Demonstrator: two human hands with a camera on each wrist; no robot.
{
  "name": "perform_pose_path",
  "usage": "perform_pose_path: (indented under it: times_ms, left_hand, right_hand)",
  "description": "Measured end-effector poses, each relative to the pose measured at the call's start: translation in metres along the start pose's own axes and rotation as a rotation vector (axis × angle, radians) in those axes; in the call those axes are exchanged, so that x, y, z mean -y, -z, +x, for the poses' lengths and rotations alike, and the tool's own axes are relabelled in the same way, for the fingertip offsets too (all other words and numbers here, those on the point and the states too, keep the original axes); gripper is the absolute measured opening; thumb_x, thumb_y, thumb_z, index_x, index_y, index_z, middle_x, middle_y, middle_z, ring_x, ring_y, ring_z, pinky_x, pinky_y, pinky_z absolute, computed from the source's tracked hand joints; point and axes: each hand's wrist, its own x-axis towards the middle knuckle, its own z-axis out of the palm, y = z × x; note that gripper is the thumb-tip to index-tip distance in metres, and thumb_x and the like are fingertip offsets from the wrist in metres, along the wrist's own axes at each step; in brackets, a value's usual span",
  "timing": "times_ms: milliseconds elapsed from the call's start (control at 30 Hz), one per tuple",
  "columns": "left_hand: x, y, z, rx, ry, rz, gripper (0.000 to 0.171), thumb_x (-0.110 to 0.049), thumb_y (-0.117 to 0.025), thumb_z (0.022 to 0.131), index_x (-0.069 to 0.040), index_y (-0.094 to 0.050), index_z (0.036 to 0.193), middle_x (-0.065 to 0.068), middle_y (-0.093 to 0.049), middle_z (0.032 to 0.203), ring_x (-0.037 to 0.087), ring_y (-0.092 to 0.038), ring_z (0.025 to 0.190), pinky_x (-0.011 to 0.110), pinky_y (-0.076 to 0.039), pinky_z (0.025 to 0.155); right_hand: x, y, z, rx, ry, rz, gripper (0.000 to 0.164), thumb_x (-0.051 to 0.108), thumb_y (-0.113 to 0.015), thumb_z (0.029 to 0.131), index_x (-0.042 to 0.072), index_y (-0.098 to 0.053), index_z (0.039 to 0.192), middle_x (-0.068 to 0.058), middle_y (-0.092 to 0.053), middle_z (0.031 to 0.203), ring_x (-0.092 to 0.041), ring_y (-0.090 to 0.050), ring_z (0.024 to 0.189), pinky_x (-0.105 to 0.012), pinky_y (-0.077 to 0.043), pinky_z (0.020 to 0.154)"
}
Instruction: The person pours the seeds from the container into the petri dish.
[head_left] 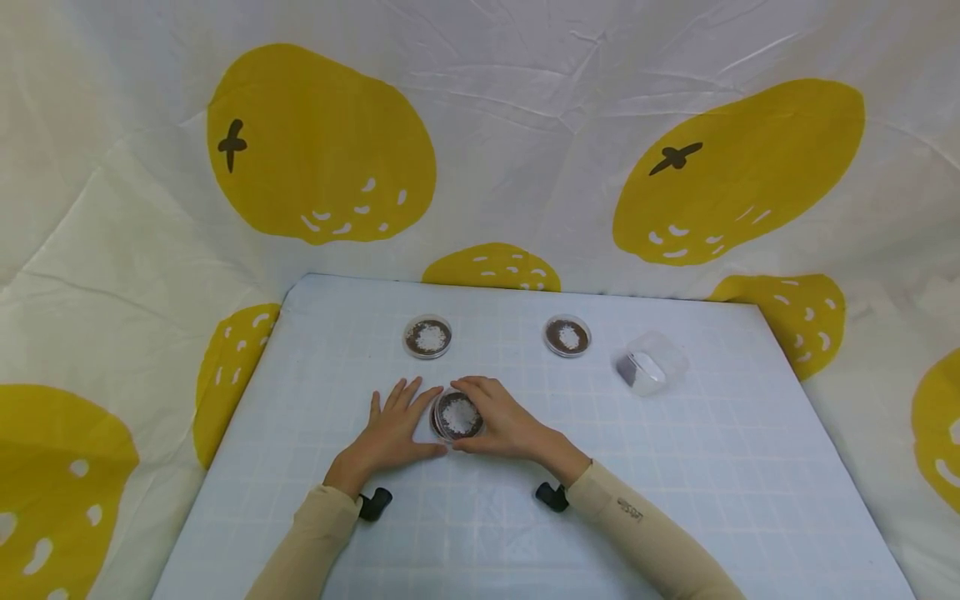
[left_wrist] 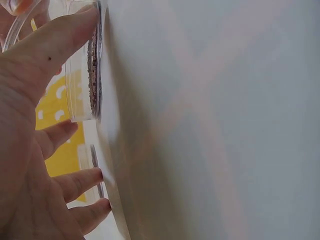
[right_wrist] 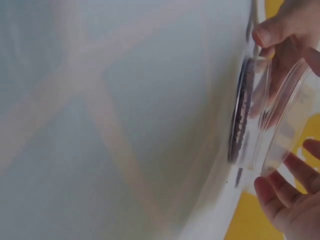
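In the right wrist view, a clear petri dish [right_wrist: 242, 112] with a dark brown and white layer inside stands flat on the table. Its transparent lid [right_wrist: 285, 117] is tilted just above it, parted at one side. My right hand [head_left: 510, 423] grips the lid's edge between thumb and fingers. My left hand [head_left: 386, 435] steadies the dish bottom between thumb and index finger, its other fingers spread on the table. From the head view, the lid [head_left: 459, 415] overlaps the dish, slightly to the right, hiding most of its rim.
Two similar petri dishes, one at left [head_left: 428, 337] and one at right [head_left: 567, 336], sit farther back. A clear plastic container [head_left: 651, 364] with something grey and white stands at the right. A pale cloth covers the table [head_left: 712, 467]; a lemon-patterned curtain [head_left: 517, 167] hangs behind it.
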Motion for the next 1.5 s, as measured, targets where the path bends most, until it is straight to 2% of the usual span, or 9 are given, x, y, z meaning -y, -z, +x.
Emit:
perform_pose_path:
  times_ms: [233, 567, 1500]
  left_hand:
    - [0.0, 0.0, 0.0, 0.004, -0.005, -0.008, 0.108, -0.058, -0.081, 0.076, -0.021, -0.025, 0.16, 0.017, -0.017, 0.164, 0.042, -0.006, 0.15, 0.074, 0.001, 0.109]
    - [-0.001, 0.0, 0.0, -0.004, -0.002, -0.003, 0.108, -0.056, -0.083, 0.074, -0.02, -0.027, 0.159, 0.017, -0.02, 0.163, 0.042, -0.009, 0.149, 0.075, -0.001, 0.109]
    - [0.0, 0.0, 0.001, 0.004, -0.007, -0.002, 0.106, -0.056, -0.083, 0.075, -0.02, -0.029, 0.159, 0.018, -0.019, 0.163, 0.043, -0.008, 0.149, 0.075, -0.001, 0.109]
  right_hand:
    - [0.005, 0.0, 0.005, 0.023, -0.018, -0.066, 0.092, 0.041, -0.084, 0.081, 0.005, -0.037, 0.151, -0.014, -0.043, 0.148, -0.03, -0.041, 0.135, -0.044, -0.039, 0.109]
    - [0.005, -0.003, 0.01, 0.072, -0.032, -0.137, 0.09, 0.043, -0.082, 0.083, 0.005, -0.037, 0.151, -0.012, -0.044, 0.148, -0.028, -0.042, 0.133, -0.047, -0.039, 0.108]
    - [0.004, -0.009, 0.016, 0.117, -0.044, -0.259, 0.09, 0.046, -0.08, 0.083, 0.005, -0.038, 0.151, -0.01, -0.046, 0.148, -0.029, -0.045, 0.13, -0.046, -0.043, 0.104]
